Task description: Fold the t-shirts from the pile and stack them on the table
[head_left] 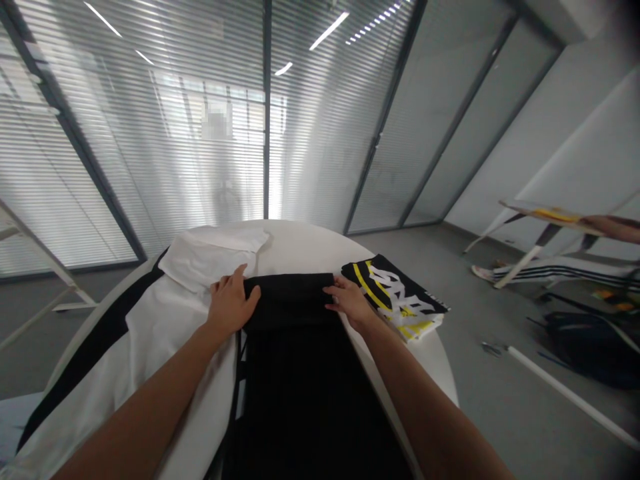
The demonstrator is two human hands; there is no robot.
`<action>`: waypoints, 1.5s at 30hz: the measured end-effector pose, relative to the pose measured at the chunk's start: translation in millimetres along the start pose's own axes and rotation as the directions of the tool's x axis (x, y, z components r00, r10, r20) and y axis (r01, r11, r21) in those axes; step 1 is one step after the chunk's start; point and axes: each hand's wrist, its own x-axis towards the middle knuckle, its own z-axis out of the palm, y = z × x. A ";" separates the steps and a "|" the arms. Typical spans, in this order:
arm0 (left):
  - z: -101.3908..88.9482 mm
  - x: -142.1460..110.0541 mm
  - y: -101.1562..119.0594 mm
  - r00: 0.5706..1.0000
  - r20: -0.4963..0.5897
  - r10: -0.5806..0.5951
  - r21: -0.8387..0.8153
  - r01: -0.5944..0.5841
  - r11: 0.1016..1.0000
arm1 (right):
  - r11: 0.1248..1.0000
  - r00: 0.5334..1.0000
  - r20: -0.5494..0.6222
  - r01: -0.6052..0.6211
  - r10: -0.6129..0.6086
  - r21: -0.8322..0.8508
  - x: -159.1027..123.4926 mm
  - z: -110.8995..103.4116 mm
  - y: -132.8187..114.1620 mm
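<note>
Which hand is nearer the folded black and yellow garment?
Right. The right hand lies beside the folded garment; the left hand is farther away, across the black cloth.

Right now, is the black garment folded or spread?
Partly folded: the black garment is doubled over at its far end, the nearer part spread.

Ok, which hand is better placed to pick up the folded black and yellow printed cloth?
Right hand, probably: it rests on the black garment, right beside the folded printed cloth. The left hand lies farther away, on the white garment.
</note>
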 end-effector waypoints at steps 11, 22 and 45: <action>-9.1 8.0 -10.4 0.976 0.149 -0.161 -0.178 0.186 0.966 | 0.980 0.993 0.056 0.094 -0.105 0.175 -2.6 1.8 -1.3; -23.1 13.5 -2.0 0.954 0.277 -0.118 -0.430 0.233 0.872 | 0.946 0.990 0.021 0.130 -0.143 0.296 6.5 -4.7 7.6; -17.9 4.7 4.9 0.919 0.391 -0.053 -0.918 0.393 0.055 | 0.886 0.969 -0.021 0.236 -0.248 0.399 5.5 -6.3 5.4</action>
